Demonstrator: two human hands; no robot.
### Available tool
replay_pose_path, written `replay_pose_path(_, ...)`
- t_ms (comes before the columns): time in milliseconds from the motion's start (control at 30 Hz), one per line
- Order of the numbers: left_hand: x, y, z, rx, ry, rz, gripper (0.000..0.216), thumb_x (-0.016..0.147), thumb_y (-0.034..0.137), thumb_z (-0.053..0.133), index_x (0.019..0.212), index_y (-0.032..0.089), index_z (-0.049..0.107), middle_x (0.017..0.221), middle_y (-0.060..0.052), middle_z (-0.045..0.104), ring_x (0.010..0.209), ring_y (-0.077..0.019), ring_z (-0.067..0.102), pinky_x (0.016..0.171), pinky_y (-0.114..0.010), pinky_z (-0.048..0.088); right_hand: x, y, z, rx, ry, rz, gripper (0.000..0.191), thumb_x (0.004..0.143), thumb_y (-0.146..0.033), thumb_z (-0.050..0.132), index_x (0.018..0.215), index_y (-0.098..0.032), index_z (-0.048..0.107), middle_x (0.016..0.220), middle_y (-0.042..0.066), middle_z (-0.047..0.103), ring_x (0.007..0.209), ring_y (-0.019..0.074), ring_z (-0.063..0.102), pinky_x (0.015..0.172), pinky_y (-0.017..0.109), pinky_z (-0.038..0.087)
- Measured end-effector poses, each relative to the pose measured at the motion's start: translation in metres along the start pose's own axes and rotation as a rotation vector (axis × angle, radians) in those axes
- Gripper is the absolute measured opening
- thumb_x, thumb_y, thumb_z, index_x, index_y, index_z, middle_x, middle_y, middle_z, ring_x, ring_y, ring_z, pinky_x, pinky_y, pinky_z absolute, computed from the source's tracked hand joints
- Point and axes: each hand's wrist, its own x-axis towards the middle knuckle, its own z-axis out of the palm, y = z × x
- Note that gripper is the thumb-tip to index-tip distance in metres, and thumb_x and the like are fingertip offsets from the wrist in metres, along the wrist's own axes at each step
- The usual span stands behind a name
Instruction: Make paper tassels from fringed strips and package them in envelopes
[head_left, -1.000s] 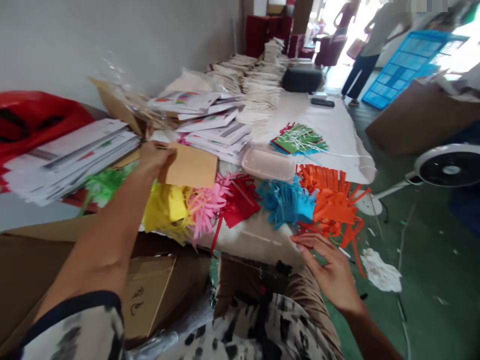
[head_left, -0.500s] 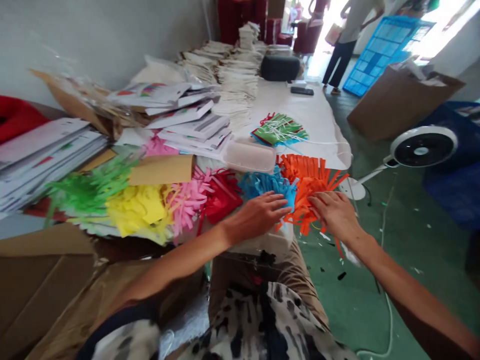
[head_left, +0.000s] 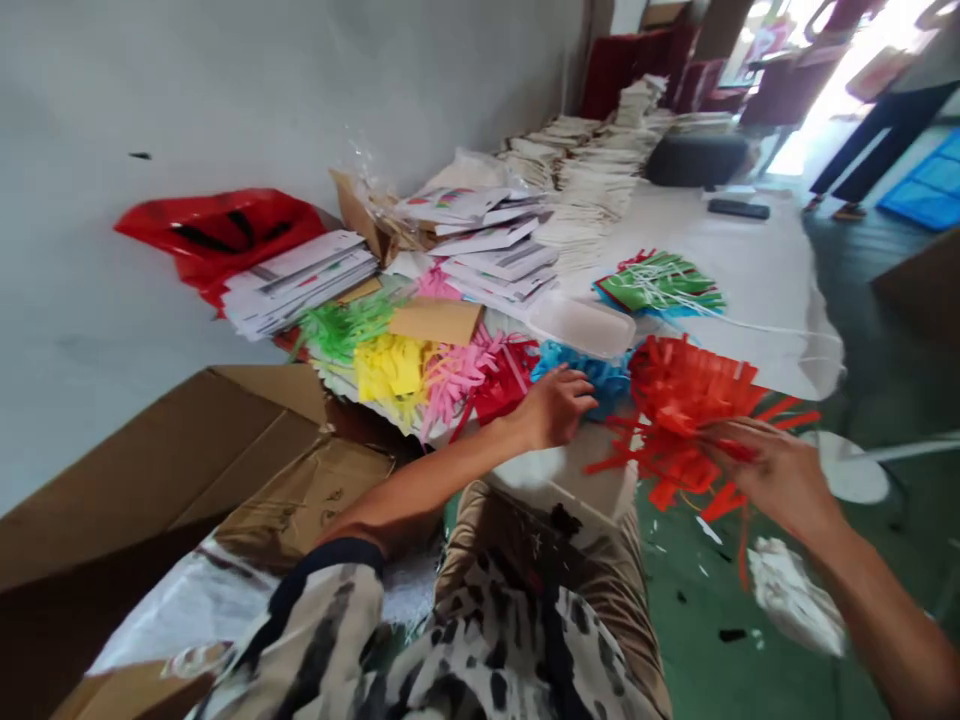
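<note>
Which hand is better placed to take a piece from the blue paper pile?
Probably the left hand: its fingers touch the blue paper pile and it seems to hold nothing. The right hand is off to the side, its grip full of orange paper.

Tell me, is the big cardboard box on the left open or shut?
Open: the cardboard box has flaps spread outward, baring its inside.

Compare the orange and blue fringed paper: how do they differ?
The orange fringed paper is gripped by the right hand and hangs past the table edge; the blue fringed paper lies on the table, touched by the left hand. The orange bunch looks bigger than the blue. Both are cut into strips.
</note>
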Motion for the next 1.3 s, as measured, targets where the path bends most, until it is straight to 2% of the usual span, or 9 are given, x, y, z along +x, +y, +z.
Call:
replay_pose_path(67,0.008,0.008,-0.005,-0.061,0.105,-0.001,0.023,0.089,0.012,0.064,0.105,0.019,0.079,0.118,-0.010,0.077,0.124,-0.0263,0.065,0.113,-0.048,0.049,0.009,-0.008,-0.008,0.097,-0.049,0.085,0.016,0.091,-0.038,0.067,0.085,-0.028,0.077,0.103,0.008,0.082,0.095,0.0280,0.077,0.086,0.040,0.057)
replay_pose_path(167,0.026,0.021,-0.009,-0.158,0.202,-0.019,0.021,0.094,0.011,0.061,0.101,0.019,0.079,0.111,-0.008,0.078,0.114,-0.0237,0.067,0.104,-0.042,0.055,0.022,-0.013,-0.018,0.167,-0.083,0.060,0.019,0.094,-0.036,0.063,0.088,-0.024,0.077,0.108,0.009,0.080,0.100,0.0258,0.075,0.094,0.039,0.054)
replay_pose_path(500,0.071,0.037,-0.001,-0.312,0.368,-0.209,0.019,0.091,0.007,0.063,0.099,0.021,0.073,0.103,-0.004,0.078,0.101,-0.0221,0.068,0.097,-0.039,0.054,0.037,-0.024,-0.038,0.168,0.143,-0.087,0.015,0.099,-0.033,0.061,0.094,-0.026,0.073,0.111,0.006,0.077,0.106,0.0243,0.071,0.100,0.042,0.052)
replay_pose_path(767,0.078,0.041,-0.009,-0.396,0.595,-0.176,0.019,0.091,0.009,0.058,0.101,0.022,0.066,0.103,-0.004,0.074,0.100,-0.0207,0.066,0.093,-0.037,0.054,0.066,-0.056,-0.067,0.257,0.355,-0.148,0.010,0.099,-0.028,0.064,0.091,-0.025,0.070,0.115,0.005,0.076,0.112,0.0216,0.070,0.105,0.043,0.051)
replay_pose_path(867,0.084,0.038,-0.023,-0.537,0.688,-0.223,0.012,0.095,0.019,0.060,0.107,0.022,0.064,0.104,-0.004,0.072,0.098,-0.0182,0.066,0.088,-0.034,0.056,0.071,-0.073,-0.086,0.290,0.475,-0.185,0.010,0.099,-0.030,0.066,0.091,-0.025,0.069,0.119,0.006,0.074,0.115,0.0222,0.068,0.102,0.043,0.053)
replay_pose_path(933,0.088,0.035,-0.042,-0.619,0.767,-0.230,0.012,0.099,0.026,0.060,0.110,0.023,0.063,0.108,-0.005,0.071,0.100,-0.0165,0.067,0.087,-0.032,0.056,0.068,-0.088,-0.101,0.280,0.515,-0.213,0.010,0.099,-0.032,0.067,0.092,-0.026,0.069,0.123,0.005,0.073,0.119,0.0227,0.066,0.103,0.044,0.053)
replay_pose_path(1033,0.088,0.040,-0.080,-0.691,0.851,-0.144,0.013,0.102,0.031,0.060,0.113,0.025,0.064,0.113,-0.004,0.071,0.106,-0.0162,0.068,0.090,-0.032,0.056,0.053,-0.111,-0.116,0.246,0.470,-0.238,0.009,0.100,-0.031,0.065,0.094,-0.026,0.069,0.125,0.005,0.072,0.120,0.0235,0.065,0.106,0.046,0.052)
replay_pose_path(1167,0.076,0.065,-0.118,-0.758,0.712,0.000,0.024,0.100,0.034,0.066,0.122,0.027,0.066,0.116,-0.003,0.072,0.108,-0.0173,0.069,0.093,-0.034,0.056,0.024,-0.129,-0.111,0.206,0.352,-0.252,0.010,0.101,-0.023,0.060,0.096,-0.026,0.068,0.124,0.005,0.071,0.122,0.0253,0.066,0.107,0.049,0.051)
replay_pose_path(1300,0.063,0.094,-0.122,-0.692,0.590,-0.024,0.016,0.094,0.032,0.076,0.107,0.024,0.071,0.101,0.000,0.076,0.095,-0.0148,0.069,0.087,-0.032,0.057,0.003,-0.136,-0.097,0.173,0.325,-0.249,0.012,0.101,-0.020,0.058,0.099,-0.027,0.068,0.123,0.005,0.071,0.122,0.0261,0.066,0.105,0.048,0.052)
